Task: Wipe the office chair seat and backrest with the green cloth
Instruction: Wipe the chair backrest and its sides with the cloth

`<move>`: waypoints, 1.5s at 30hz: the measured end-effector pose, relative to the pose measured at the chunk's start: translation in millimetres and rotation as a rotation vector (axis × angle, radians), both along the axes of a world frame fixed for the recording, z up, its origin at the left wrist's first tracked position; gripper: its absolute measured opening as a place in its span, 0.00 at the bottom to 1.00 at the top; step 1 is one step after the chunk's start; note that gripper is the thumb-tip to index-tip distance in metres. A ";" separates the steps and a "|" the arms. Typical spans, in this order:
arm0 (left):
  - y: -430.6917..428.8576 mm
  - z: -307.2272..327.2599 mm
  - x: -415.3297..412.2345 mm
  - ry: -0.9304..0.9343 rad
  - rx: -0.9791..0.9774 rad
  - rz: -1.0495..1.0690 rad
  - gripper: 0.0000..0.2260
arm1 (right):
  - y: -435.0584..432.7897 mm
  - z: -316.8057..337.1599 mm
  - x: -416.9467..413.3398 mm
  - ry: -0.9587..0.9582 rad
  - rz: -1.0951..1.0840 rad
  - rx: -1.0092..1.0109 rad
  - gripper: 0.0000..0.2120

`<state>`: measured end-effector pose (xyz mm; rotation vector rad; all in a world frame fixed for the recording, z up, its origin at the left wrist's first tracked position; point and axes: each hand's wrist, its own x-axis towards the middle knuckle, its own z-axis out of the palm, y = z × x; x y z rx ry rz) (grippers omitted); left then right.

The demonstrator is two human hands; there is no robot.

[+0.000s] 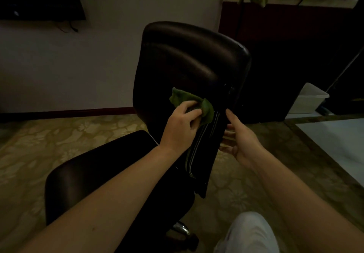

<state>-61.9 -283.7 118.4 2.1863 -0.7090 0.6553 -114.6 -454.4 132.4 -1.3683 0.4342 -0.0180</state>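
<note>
Pale trouser knee (250,233) nearest, low right; beyond, left hand (181,123) curls round bunched green cloth (205,108), pressing it to the lower backrest (189,59), while right hand (241,141), fingers straight and empty, sits at backrest's right edge, probably bracing it.

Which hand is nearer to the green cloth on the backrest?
Left. The left hand grips the green cloth against the backrest; the right hand is apart, to its right, at the backrest's edge.
</note>
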 end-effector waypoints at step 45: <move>29.0 -33.5 -14.1 0.020 -0.010 0.037 0.11 | -2.6 -15.8 -7.5 -0.047 0.005 -0.069 0.28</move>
